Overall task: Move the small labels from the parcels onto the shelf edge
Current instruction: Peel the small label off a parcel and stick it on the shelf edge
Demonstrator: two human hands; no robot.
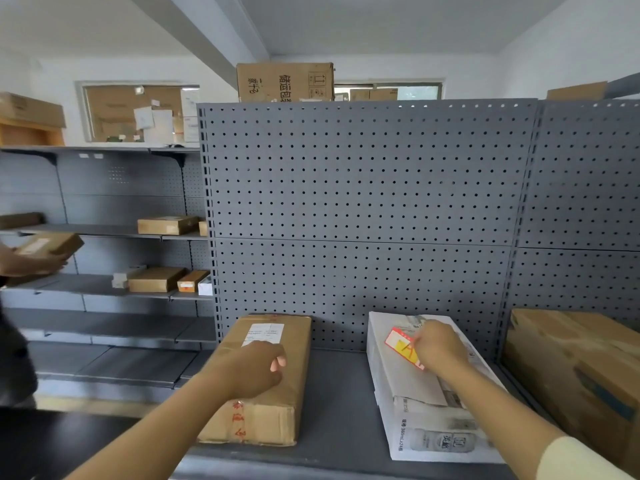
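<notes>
A brown cardboard parcel (277,407) lies on the grey shelf (339,403) at the left, with a white printed label (264,333) on its far end. My left hand (254,370) rests curled on top of it, just below that label, holding nothing that I can see. To the right lies a white parcel (415,393). It carries a small red and yellow label (401,347). My right hand (440,346) pinches that label's right edge, and the label looks partly lifted. The shelf's front edge (277,467) runs along the bottom.
A large brown box (575,375) stands at the right end of the shelf. A grey pegboard panel (363,220) backs the shelf. Further grey shelves (104,285) at the left hold several small parcels. Another person's hand (31,261) holds a parcel at the far left.
</notes>
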